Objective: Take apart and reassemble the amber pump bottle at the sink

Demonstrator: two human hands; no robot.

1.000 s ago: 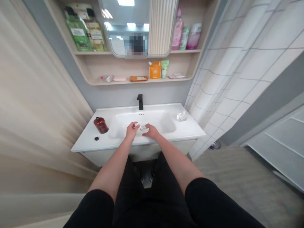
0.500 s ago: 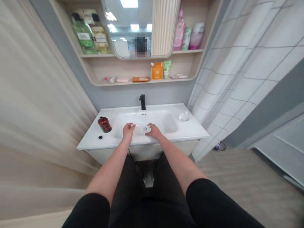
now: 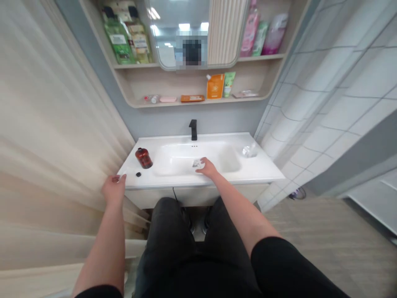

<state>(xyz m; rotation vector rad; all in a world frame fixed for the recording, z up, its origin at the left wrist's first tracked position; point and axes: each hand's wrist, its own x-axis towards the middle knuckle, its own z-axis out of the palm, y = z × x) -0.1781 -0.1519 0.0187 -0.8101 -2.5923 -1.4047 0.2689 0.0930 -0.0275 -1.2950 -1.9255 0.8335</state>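
Clear item sits at the right hand's fingertips.

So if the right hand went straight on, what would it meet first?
Probably the sink's far side, left of the tap; but height is unclear, and if the right hand clears that, it would meet the grey wall.

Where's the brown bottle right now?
Head view: the brown bottle is on the left of the white counter, beside the basin, just beyond the small black cap.
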